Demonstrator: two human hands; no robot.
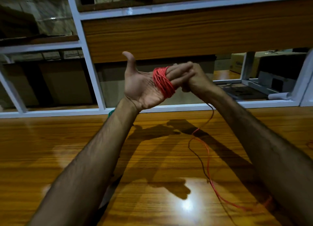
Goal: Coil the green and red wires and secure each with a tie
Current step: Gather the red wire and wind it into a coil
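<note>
My left hand (pixel 142 85) is raised palm up above the table, fingers straight and thumb stuck out. Many turns of red wire (pixel 163 81) are wound round its four fingers. My right hand (pixel 193 76) is curled just beyond the left fingertips and pinches the wire there. The loose tail of the red wire (pixel 207 159) hangs down from the right hand and trails over the wooden table (pixel 59 149) toward the near right. A bit of green wire (pixel 111 113) peeks out behind my left wrist at the table's far edge; most of it is hidden.
A white metal frame (pixel 89 56) with a wooden panel (pixel 186 36) stands behind the table. Cardboard boxes (pixel 240 63) and other stored things sit beyond it at the right. Glare spots shine on the glossy tabletop.
</note>
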